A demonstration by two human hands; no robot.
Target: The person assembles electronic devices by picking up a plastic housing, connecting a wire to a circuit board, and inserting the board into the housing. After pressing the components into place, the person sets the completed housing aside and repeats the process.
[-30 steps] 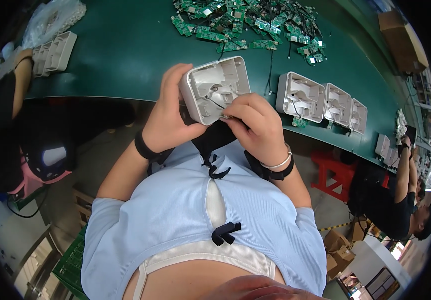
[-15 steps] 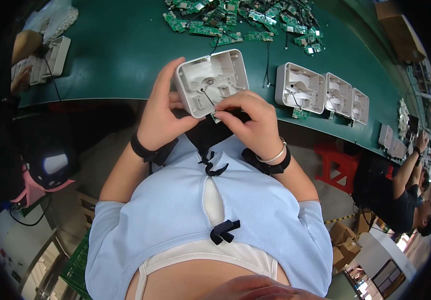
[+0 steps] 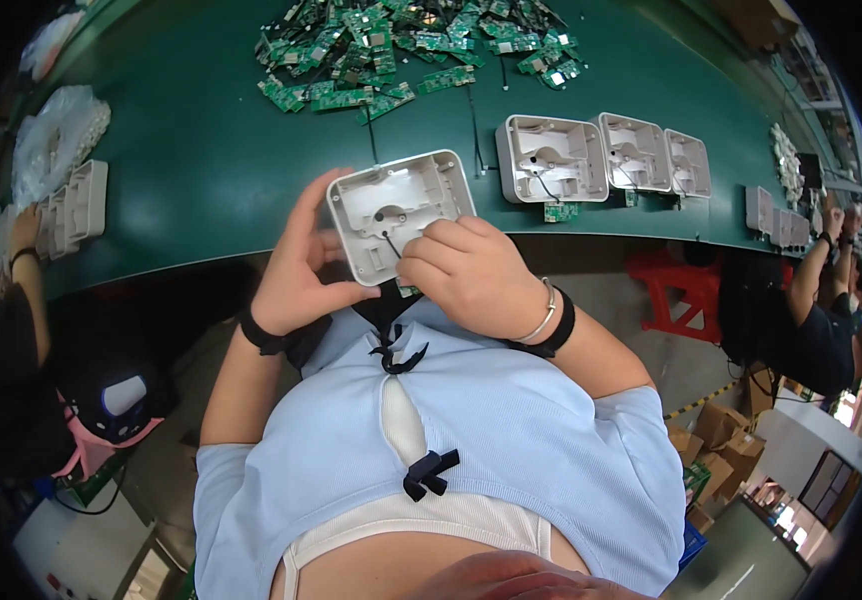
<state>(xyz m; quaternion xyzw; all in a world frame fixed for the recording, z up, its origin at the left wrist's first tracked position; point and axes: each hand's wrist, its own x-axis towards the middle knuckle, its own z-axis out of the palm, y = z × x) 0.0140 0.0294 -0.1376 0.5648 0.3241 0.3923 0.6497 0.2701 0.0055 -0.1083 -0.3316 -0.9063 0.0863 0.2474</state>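
My left hand (image 3: 298, 264) grips a white plastic housing (image 3: 356, 205) by its left side, with the thumb under the near edge. The housing is tilted, its hollow inside facing up. A black cable (image 3: 391, 243) comes out of a hole in its middle and runs toward my right hand (image 3: 476, 275). The fingers of that hand are curled closed at the housing's near right corner, over the cable's end. A small green circuit board (image 3: 409, 291) peeks out just below these fingers; most of it is hidden.
A heap of green circuit boards (image 3: 371, 50) with black cables lies at the far side of the green table (image 3: 191, 190). Three more white housings (image 3: 555, 160) stand in a row at the right, boards hanging at their near edges. Co-workers' arms (image 3: 29, 260) reach in at both sides.
The view has shifted. My right fingers have gone from a visible pinch on the small board to a more curled grip that covers it. My left hand still holds the housing.
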